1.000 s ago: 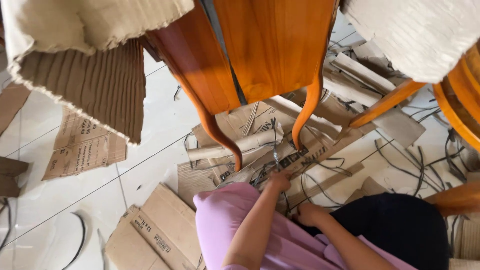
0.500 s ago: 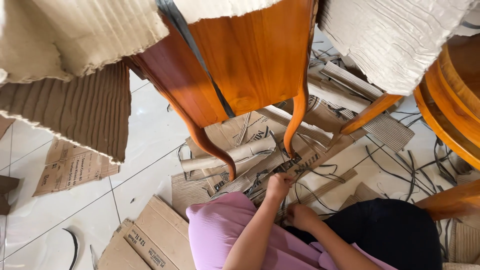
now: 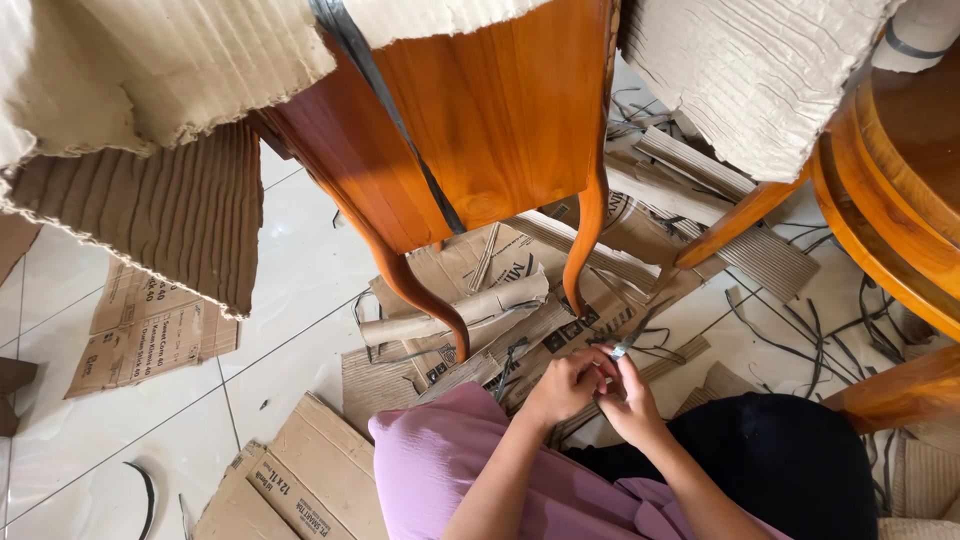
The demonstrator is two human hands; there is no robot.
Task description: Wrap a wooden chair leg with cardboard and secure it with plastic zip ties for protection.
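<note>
My left hand [image 3: 565, 385] and my right hand [image 3: 632, 398] meet in front of me, fingers pinched together on a small grey cutter-like tool [image 3: 628, 343] whose tip points up and to the right. Both hands hover over a heap of cardboard scraps [image 3: 520, 320] on the floor. Just beyond them stands an orange-brown wooden cabinet [image 3: 480, 120] on curved legs [image 3: 585, 240], bound by a dark plastic strap [image 3: 385, 110] and partly wrapped in corrugated cardboard [image 3: 150, 80].
Flattened cardboard boxes [image 3: 150, 325] lie on the white tiled floor [image 3: 290, 270] at left and near my knees. Loose black straps [image 3: 800, 340] are scattered at right. A round wooden table [image 3: 900, 200] and a wooden leg [image 3: 900, 385] stand at the right edge.
The view has shifted slightly, the cabinet now filling more of the top. My hands have come closer together on the small tool, staying over the cardboard heap.
</note>
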